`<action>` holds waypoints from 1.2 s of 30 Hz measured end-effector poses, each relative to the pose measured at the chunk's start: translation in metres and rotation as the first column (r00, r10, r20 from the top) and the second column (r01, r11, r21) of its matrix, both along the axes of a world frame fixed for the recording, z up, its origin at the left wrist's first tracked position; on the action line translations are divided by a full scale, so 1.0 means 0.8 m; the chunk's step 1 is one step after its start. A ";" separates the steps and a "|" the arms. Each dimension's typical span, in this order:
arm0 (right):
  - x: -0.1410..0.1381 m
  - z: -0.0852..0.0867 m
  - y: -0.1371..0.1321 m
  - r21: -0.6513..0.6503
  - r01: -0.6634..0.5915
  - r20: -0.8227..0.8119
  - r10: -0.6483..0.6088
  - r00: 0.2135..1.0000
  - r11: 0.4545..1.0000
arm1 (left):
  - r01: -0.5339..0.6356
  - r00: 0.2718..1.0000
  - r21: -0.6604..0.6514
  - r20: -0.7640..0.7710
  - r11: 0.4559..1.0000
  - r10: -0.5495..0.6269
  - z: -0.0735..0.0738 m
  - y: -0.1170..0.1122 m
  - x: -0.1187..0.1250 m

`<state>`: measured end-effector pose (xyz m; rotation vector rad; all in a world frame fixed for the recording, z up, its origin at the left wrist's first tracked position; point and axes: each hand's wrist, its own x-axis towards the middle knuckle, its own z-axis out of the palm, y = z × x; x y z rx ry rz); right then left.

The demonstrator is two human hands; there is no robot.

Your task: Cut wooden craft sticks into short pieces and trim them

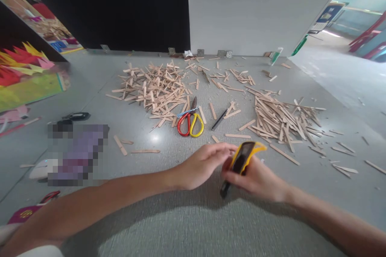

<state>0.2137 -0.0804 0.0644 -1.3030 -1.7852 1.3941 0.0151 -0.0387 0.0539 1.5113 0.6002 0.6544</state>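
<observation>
My right hand [256,178] is wrapped around a yellow-and-black cutter [241,158], its dark end pointing down toward me; motion blurs it a little. Right beside it, my left hand [206,162] has its fingers drawn together, the tips at the cutter's side. Whatever those fingertips may pinch is hidden. Just beyond my hands lie scissors [190,122] with one red and one yellow handle, and a dark pen-like stick [220,119]. Wooden craft sticks form a heap [157,92] at the back left and another pile [280,118] at the right.
A black and grey panel [241,12] stands along the back, with small metal brackets at its foot. At left are a blurred-out purple object [80,152], a white mouse [44,169], keys [79,116] and a box of coloured paper [28,88]. Loose sticks are scattered across the grey surface.
</observation>
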 end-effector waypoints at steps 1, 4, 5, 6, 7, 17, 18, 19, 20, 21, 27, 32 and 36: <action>0.007 0.002 0.006 0.063 0.069 -0.006 -0.069 0.998 0.996 | -0.100 0.992 0.099 -0.065 0.990 0.107 -0.003 0.001 -0.001; 0.028 0.002 0.027 0.244 0.313 -0.039 -0.313 0.949 0.918 | -0.225 0.927 0.384 -0.200 0.895 0.318 -0.016 0.003 -0.003; 0.034 0.000 0.033 0.261 0.355 -0.046 -0.356 0.933 0.898 | -0.195 0.919 0.460 -0.222 0.866 0.325 -0.021 0.003 -0.004; 0.038 -0.003 0.038 0.249 0.368 -0.048 -0.368 0.929 0.896 | -0.155 0.916 0.533 -0.237 0.832 0.323 -0.026 0.003 -0.004; 0.040 -0.007 0.042 0.210 0.359 -0.051 -0.357 0.933 0.909 | -0.108 0.913 0.604 -0.254 0.790 0.318 -0.031 0.002 -0.004; 0.037 -0.026 0.042 0.144 0.316 -0.092 -0.305 0.948 0.938 | 0.275 0.835 0.880 -0.419 0.388 0.357 -0.059 -0.012 -0.008; 0.038 -0.027 0.042 0.180 0.308 -0.080 -0.298 0.951 0.934 | 0.279 0.836 0.875 -0.424 0.396 0.348 -0.059 -0.012 -0.008; 0.039 -0.027 0.042 0.209 0.296 -0.068 -0.288 0.955 0.932 | 0.280 0.838 0.870 -0.428 0.405 0.340 -0.058 -0.012 -0.007; 0.041 -0.028 0.042 0.231 0.279 -0.056 -0.274 0.960 0.932 | 0.279 0.840 0.867 -0.428 0.413 0.333 -0.058 -0.013 -0.006; 0.042 -0.028 0.042 0.248 0.259 -0.040 -0.257 0.966 0.934 | 0.275 0.843 0.865 -0.427 0.420 0.327 -0.057 -0.013 -0.006; 0.048 -0.029 0.040 0.293 0.167 0.094 -0.202 0.975 0.941 | 0.266 0.862 0.845 -0.424 0.465 0.278 -0.058 -0.013 -0.006; 0.048 -0.029 0.039 0.268 0.176 0.092 -0.207 0.974 0.947 | 0.269 0.860 0.849 -0.424 0.455 0.282 -0.057 -0.014 -0.006; 0.047 -0.030 0.040 0.258 0.184 0.109 -0.218 0.970 0.948 | 0.275 0.860 0.863 -0.418 0.424 0.293 -0.055 -0.013 -0.005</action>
